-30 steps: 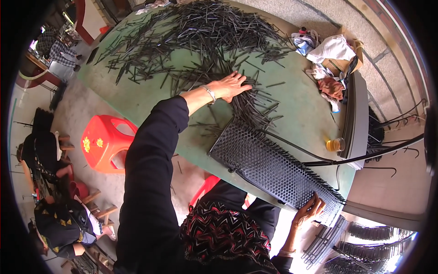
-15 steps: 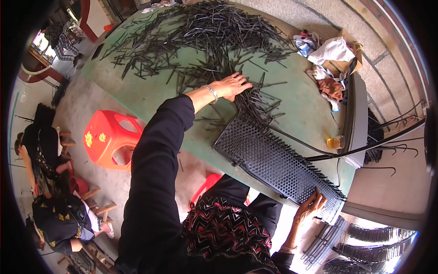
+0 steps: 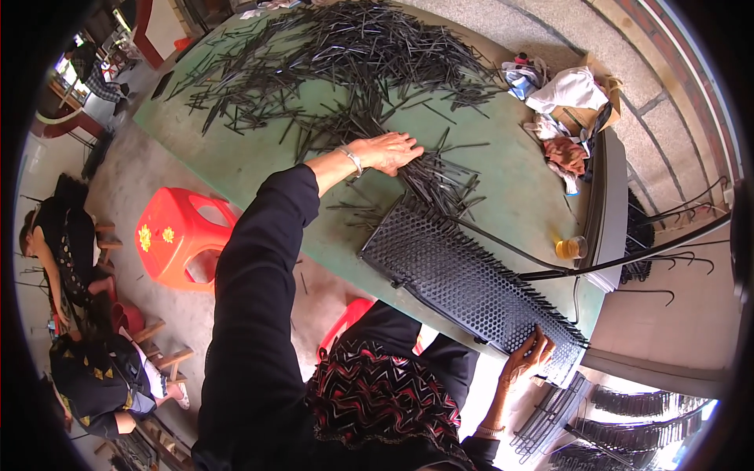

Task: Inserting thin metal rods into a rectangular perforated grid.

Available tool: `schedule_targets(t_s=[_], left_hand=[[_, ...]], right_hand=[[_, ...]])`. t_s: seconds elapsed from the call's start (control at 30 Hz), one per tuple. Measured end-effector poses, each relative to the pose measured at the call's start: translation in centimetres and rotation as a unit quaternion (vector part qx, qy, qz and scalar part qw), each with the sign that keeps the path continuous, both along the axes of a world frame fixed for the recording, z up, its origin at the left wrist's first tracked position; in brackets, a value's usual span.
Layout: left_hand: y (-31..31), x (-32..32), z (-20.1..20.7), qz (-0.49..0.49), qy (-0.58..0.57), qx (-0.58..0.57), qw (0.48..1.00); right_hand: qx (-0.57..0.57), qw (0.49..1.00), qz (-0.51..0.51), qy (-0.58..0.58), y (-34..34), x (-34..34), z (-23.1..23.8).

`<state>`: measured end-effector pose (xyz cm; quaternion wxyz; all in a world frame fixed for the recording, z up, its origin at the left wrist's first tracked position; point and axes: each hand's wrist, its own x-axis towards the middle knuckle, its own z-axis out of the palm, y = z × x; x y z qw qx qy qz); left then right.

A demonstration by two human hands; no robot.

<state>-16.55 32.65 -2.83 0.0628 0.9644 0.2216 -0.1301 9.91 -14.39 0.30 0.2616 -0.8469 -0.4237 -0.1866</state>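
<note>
Left hand (image 3: 386,152) of two lies palm down and open, fingers stretched out almost flat over a bundle of thin black strips (image 3: 436,184), too many to count; whether the palm presses on them, I cannot tell. That bundle fans out from under the fingers toward one long black panel (image 3: 463,271) full of small round holes, also past counting, which lies slantwise along the near edge of one green table (image 3: 518,188). Right hand (image 3: 530,357) has its fingers bent over the panel's right end, touching it; whether they grip it cannot be told, since the underside is hidden. Each wrist wears one bracelet: a light one (image 3: 351,159) on the left and another (image 3: 491,430) on the right. One large heap of loose black strips (image 3: 381,47) spreads across the far part of the table. At the table's right side stand one clear cup (image 3: 572,248) of amber liquid and one cardboard box (image 3: 615,94) with a white bundle (image 3: 569,88) on it; one reddish-brown cloth (image 3: 565,153) lies just beside. Left of the table stands one red stool (image 3: 161,267) bearing two yellow flowers. Three other people show at the left, two near (image 3: 59,267) and one farther off (image 3: 98,78).
</note>
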Motion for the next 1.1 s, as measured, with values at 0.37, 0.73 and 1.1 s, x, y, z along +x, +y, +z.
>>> schedule_targets(t_s=[0.37, 0.73, 1.1], left_hand=[[-0.9, 2.4, 3.2, 0.112, -0.002, 0.001, 0.994], [0.0, 1.5, 5.6, 0.2, -0.119, -0.015, 0.972], [-0.3, -4.4, 2.0, 0.372, -0.643, -0.414, 0.526]], right_hand=[[0.042, 0.995, 0.059, 0.071, -0.2, -0.1, 1.9], [0.033, 0.924, 0.319, 0.21, 10.6, -7.8, 9.9], [-0.087, 0.807, 0.434, 0.391, 29.9, -15.1, 9.0]])
